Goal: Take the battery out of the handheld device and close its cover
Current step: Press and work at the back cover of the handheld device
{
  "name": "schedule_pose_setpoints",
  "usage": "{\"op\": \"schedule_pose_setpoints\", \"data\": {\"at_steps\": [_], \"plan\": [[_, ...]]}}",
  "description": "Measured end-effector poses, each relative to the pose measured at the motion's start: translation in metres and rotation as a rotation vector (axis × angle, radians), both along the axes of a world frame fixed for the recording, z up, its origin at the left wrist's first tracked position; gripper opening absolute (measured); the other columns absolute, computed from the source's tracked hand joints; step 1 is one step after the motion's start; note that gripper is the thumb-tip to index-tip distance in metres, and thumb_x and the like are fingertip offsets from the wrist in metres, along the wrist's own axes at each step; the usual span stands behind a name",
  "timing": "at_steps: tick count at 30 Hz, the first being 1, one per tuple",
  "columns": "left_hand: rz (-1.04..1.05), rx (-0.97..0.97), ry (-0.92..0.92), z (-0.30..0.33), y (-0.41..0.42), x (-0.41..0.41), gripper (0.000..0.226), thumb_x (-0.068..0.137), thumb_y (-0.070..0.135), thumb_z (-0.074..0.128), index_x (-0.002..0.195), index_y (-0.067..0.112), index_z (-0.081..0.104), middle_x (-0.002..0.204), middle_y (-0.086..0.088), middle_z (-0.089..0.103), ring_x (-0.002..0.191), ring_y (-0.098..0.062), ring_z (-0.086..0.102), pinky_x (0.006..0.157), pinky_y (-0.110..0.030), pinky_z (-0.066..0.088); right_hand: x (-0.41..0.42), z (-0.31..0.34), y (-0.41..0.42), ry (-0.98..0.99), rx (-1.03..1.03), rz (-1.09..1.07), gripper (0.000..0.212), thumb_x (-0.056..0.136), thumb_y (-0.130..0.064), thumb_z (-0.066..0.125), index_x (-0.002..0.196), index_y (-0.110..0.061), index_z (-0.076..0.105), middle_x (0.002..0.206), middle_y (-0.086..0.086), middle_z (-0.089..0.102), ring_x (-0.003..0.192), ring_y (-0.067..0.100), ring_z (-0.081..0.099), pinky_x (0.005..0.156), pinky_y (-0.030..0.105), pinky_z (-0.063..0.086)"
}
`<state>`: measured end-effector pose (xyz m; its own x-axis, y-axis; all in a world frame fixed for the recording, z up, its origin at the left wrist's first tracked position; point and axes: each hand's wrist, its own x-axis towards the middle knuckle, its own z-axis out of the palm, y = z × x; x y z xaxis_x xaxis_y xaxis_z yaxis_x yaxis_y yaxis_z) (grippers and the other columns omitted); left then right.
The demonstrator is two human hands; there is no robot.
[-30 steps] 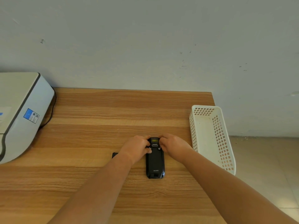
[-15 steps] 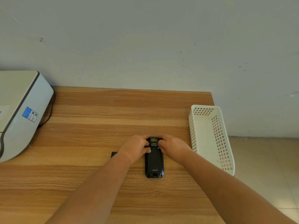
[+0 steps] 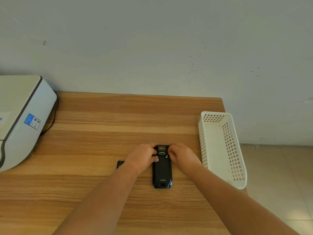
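A black handheld device (image 3: 162, 172) lies face down on the wooden table (image 3: 118, 116), its back cover in place and two small silver latches showing near its far end. My left hand (image 3: 142, 158) grips the device's far left corner, thumb by the left latch. My right hand (image 3: 182, 156) grips the far right corner, fingers curled at the right latch. A flat black battery (image 3: 120, 164) lies on the table to the left, mostly hidden behind my left wrist.
A white perforated plastic basket (image 3: 223, 150) stands at the table's right edge, overhanging it. A grey-white machine (image 3: 22, 121) with a black cable occupies the left side. A plain wall runs behind the table; tiled floor shows at the right.
Both hands stay on the device's far end with only slight finger shifts. The view has drifted a little; the device has not moved.
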<state>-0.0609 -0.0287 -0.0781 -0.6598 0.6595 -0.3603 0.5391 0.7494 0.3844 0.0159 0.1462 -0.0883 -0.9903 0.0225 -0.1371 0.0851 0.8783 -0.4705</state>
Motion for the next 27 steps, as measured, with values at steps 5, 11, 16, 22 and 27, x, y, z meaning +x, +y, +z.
{"op": "schedule_pose_setpoints", "data": {"at_steps": [5,11,16,22,27], "plan": [[0.111,0.076,0.034,0.002,-0.001,0.01,0.04,0.093,0.03,0.061,0.13,0.017,0.058,0.147,0.007,0.044,0.13,-0.017,0.045,0.105,-0.033,0.038,0.02,-0.005,-0.023,-0.091,-0.247,-0.377,0.015,0.09,-0.022,0.064,0.103,-0.015,0.067,0.113,-0.013,0.051,0.099,0.003,0.049,0.08,0.009,0.036],[0.327,0.136,0.083,-0.004,-0.005,0.028,0.032,0.087,0.039,0.067,0.115,0.022,0.064,0.114,0.008,0.053,0.11,-0.012,0.047,0.09,-0.025,0.041,0.022,-0.008,-0.038,-0.096,-0.392,-0.589,0.014,0.089,-0.018,0.066,0.102,-0.014,0.07,0.114,-0.012,0.051,0.1,0.004,0.05,0.073,0.006,0.036],[0.492,0.195,0.006,-0.011,-0.002,0.039,0.03,0.086,0.035,0.069,0.11,0.017,0.068,0.107,0.008,0.056,0.102,-0.009,0.047,0.084,-0.021,0.036,0.022,-0.007,-0.041,-0.082,-0.421,-0.624,0.014,0.09,-0.017,0.065,0.103,-0.014,0.069,0.113,-0.011,0.052,0.096,0.001,0.05,0.07,0.005,0.037],[0.547,0.195,-0.008,-0.012,0.008,0.041,0.023,0.087,0.027,0.07,0.107,0.016,0.071,0.104,0.007,0.06,0.097,-0.01,0.055,0.086,-0.026,0.045,0.023,-0.009,-0.043,-0.069,-0.425,-0.647,0.013,0.089,-0.015,0.066,0.102,-0.014,0.07,0.108,-0.011,0.054,0.09,-0.001,0.049,0.066,0.005,0.038],[0.631,0.207,-0.033,-0.013,0.014,0.045,0.018,0.087,0.022,0.069,0.103,0.014,0.072,0.101,0.006,0.061,0.09,-0.01,0.055,0.08,-0.024,0.044,0.02,-0.009,-0.042,-0.093,-0.452,-0.662,0.016,0.09,-0.014,0.065,0.105,-0.015,0.069,0.11,-0.01,0.053,0.095,0.003,0.052,0.064,0.007,0.039]]}}
